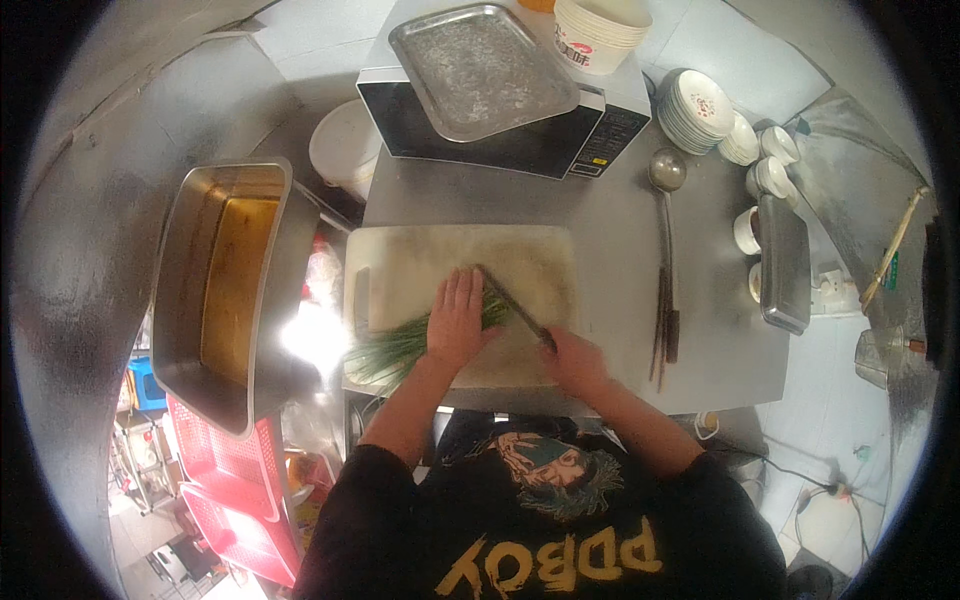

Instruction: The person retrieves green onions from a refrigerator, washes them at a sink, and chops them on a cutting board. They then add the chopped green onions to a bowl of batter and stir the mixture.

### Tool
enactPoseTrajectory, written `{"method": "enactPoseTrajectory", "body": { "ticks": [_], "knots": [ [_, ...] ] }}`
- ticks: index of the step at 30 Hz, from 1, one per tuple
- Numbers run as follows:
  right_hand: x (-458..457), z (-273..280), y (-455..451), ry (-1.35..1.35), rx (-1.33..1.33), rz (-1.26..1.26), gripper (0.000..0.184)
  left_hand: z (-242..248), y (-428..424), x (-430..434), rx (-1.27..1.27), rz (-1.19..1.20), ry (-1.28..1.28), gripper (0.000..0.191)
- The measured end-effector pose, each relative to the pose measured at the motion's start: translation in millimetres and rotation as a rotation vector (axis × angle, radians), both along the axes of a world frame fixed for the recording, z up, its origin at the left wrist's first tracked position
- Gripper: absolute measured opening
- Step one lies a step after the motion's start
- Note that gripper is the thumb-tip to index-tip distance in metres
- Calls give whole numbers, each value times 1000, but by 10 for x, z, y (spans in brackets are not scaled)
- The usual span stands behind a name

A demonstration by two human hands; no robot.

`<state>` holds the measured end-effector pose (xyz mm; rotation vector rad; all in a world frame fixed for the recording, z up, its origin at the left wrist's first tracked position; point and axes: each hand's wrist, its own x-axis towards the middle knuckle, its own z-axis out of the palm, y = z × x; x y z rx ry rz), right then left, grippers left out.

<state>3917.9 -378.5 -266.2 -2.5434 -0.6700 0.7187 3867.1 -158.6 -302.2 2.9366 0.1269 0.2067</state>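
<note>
A bundle of long thin green stalks (394,347), perhaps chives or scallions, lies across the pale cutting board (420,259). My left hand (456,319) presses flat on the bundle and holds it down, fingers stretched forward and thumb out to the right. In my right hand (576,364) is the handle of a knife (516,306), seen nearly edge-on. Its blade slants from the hand up and left, the far end close to my left fingertips. Some greens show between the left hand and the blade. The left ends of the stalks reach the board's edge.
Behind the board stands a microwave (480,124) topped by a metal tray (484,71) and paper bowls (602,34). A ladle (667,176) and chopsticks (661,330) lie right. Stacked plates (694,109) are far right. A deep metal pan (289,225) stands left.
</note>
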Motion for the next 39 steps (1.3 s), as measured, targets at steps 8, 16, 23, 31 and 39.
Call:
{"method": "enactPoseTrajectory", "body": {
  "ticks": [8, 16, 23, 31, 39],
  "knots": [
    [90, 93, -44, -41, 55, -17, 30, 41, -112, 64, -206, 172, 457, 71],
    [-85, 284, -66, -134, 87, 72, 27, -306, -32, -36, -180, 80, -281, 34],
    [-234, 313, 71, -145, -69, 102, 25, -482, -55, -11, -235, 109, -258, 17],
    [-88, 0, 447, -48, -136, 90, 26, -582, -26, -5, -236, 99, -307, 19],
    [-102, 408, 346, 34, -225, 103, 24, -581, -32, 9, -285, 89, -342, 22]
  ]
}}
